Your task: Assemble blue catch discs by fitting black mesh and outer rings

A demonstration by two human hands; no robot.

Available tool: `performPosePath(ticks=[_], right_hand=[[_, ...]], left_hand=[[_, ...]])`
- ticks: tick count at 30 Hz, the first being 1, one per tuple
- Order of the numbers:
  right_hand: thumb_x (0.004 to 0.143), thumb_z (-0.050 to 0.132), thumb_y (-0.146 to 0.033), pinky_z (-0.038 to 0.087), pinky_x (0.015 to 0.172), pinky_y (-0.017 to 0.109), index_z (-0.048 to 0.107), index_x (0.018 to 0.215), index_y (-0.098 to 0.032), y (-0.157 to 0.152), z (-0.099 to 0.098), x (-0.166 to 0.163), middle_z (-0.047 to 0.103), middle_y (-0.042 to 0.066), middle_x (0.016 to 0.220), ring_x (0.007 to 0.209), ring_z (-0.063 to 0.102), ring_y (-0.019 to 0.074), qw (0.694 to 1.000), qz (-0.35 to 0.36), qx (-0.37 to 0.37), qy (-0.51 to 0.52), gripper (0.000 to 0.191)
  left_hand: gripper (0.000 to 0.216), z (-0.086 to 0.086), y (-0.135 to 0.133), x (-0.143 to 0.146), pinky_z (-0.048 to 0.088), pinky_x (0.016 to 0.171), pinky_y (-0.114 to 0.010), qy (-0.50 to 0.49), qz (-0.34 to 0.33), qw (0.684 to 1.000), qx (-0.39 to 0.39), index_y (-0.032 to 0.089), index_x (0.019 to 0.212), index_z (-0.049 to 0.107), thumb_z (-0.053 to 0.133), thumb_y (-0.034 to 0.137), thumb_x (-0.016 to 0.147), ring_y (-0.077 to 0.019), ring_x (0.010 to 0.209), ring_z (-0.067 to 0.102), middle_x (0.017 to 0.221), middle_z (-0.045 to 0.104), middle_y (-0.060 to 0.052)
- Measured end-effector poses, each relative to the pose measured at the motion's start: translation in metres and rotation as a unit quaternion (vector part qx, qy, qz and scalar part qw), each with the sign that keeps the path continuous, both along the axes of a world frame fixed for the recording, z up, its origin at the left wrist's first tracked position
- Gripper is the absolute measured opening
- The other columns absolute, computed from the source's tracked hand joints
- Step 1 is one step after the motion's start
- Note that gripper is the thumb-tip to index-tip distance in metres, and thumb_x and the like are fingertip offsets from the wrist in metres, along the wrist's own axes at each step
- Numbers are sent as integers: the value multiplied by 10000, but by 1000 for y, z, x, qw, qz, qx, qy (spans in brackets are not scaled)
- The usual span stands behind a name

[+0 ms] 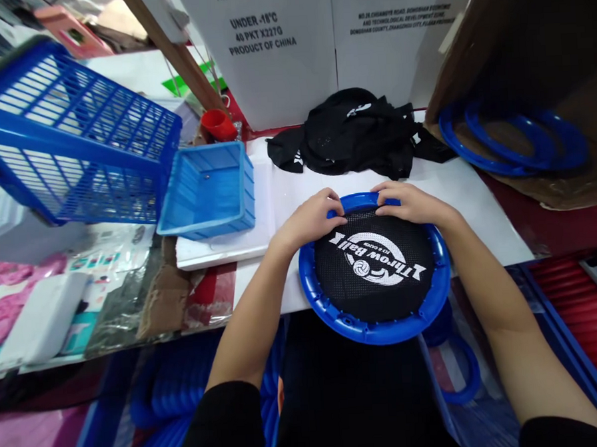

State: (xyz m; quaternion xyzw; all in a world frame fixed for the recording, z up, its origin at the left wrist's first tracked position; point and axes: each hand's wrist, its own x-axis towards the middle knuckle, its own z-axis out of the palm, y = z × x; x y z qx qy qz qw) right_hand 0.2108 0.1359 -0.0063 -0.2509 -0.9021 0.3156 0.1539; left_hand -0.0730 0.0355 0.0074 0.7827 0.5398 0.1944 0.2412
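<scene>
A round blue plastic ring (pixel 377 333) with black mesh (pixel 383 306) across it rests at the table's front edge, its near side over my lap. White "Throw Ball" lettering is printed on the mesh. My left hand (pixel 318 216) grips the far rim, fingers curled over the blue edge. A short way to the right, my right hand (pixel 402 203) pinches the same far rim, its fingertips on the border of the mesh. Beyond both hands lies a heap of black mesh pieces (pixel 349 137) with white print.
An open light-blue bin (pixel 206 222) stands left, beside a tilted blue basket (pixel 89 154). A red cup (pixel 218 124) sits behind the bin. Blue rings (pixel 514 139) lie in a cardboard box at right. White cartons (pixel 270 71) wall the back. More blue rings (pixel 181 383) are stacked below.
</scene>
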Motion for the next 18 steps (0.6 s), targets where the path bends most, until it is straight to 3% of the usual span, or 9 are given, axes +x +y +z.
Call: performPosePath(ticks=[4, 10, 18], right_hand=[[961, 685, -452, 523, 1090, 542, 697, 896, -257, 1, -1, -2, 761, 101, 1196, 1173, 695, 321, 999, -20, 0, 24, 206], [965, 669, -459, 529, 1051, 513, 682, 873, -249, 2, 0, -3, 765, 97, 1151, 1114, 701, 307, 999, -29, -22, 39, 230], [958, 665, -477, 542, 1036, 501, 675, 858, -251, 11, -2, 2, 762, 92, 1192, 1119, 691, 305, 997, -19, -68, 23, 246]], left_hand=[[60, -2, 4, 0, 553, 950, -382, -72, 58, 996, -16, 217, 863, 786, 744, 250, 888, -212, 929, 690, 939, 772, -44], [114, -4, 7, -4, 527, 804, -351, -135, 136, 980, -42, 214, 768, 746, 789, 310, 810, -195, 818, 661, 814, 766, -27], [158, 0, 7, -11, 514, 809, -349, -136, 102, 984, -46, 215, 771, 664, 739, 328, 852, -188, 820, 622, 825, 732, -26]])
